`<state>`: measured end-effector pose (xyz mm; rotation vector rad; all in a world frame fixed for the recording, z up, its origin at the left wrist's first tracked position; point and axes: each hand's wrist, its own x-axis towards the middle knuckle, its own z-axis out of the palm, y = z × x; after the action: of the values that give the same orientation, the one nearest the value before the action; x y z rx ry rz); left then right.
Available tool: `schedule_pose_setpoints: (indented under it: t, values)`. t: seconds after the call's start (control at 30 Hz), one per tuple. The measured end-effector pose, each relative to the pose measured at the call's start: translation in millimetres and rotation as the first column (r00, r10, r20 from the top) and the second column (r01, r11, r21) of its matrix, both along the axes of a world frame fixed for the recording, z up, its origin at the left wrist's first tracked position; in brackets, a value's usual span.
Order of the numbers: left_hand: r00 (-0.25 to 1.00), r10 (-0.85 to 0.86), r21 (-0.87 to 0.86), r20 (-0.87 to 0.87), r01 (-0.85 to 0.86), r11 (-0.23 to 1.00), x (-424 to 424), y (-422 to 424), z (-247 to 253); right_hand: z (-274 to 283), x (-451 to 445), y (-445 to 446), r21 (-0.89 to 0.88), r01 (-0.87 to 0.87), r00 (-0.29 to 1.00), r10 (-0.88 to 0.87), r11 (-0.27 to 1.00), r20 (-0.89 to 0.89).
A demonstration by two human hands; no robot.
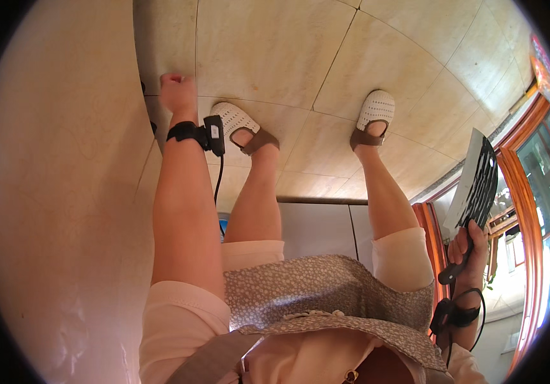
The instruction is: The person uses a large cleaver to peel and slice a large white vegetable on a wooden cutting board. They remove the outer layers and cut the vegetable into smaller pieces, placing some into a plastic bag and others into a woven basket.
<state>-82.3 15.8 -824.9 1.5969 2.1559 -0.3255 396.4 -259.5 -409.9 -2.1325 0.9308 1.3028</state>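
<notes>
My right hand (469, 249) is wrapped around the dark handle of a cleaver (479, 187) at the right side. Its broad blade points up and away from me; black with streaks over most of its face, it is pale grey along one edge. My left hand (178, 93) hangs at the left with its fingers curled into a fist, somewhat blurred by motion. Nothing shows in it. Below it, a black strap with a small device (212, 135) circles my left wrist. Another strapped device (443, 314) sits on my right wrist, with a cable looping off it.
Cream tiles cover the floor (275, 53) under my feet in white perforated shoes (377, 108). A smooth pale surface (63, 192) rises close along my left side. Orange-brown wooden window frames (520, 192) stand beyond the cleaver. A colourful packet (546, 74) lies at the upper right. A grey panel (316, 228) is behind my legs.
</notes>
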Motion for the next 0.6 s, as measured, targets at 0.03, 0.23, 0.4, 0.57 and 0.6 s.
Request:
schedule_pose_setpoints:
  t: [0.03, 0.23, 0.4, 0.57, 0.6]
  values:
    - [0.996, -0.056, -0.068, 0.072, 0.061, 0.996, 20, -8, 5, 3, -2, 4, -0.004, 0.0, 1.0, 0.0, 1.0, 0.004]
    - [0.969, -0.216, -0.355, 0.117, 0.244, 0.903, 113, -88, 60, 0, -5, 6, 0.033, -0.006, 0.999, 0.007, 0.999, -0.034]
    - [0.99, -0.108, -0.213, 0.089, 0.125, 0.969, 129, -131, 54, 3, -5, 1, 0.049, 0.041, 0.999, -0.042, 0.998, 0.024]
    - [0.997, -0.068, -0.159, 0.035, 0.073, 0.985, 136, -129, 46, -1, -5, 4, 0.035, -0.008, 1.0, 0.007, 0.999, 0.02]
    - [0.998, -0.052, -0.146, 0.042, 0.058, 0.988, 135, -131, 45, -1, -4, 2, 0.049, 0.001, 1.0, -0.002, 0.999, 0.018]
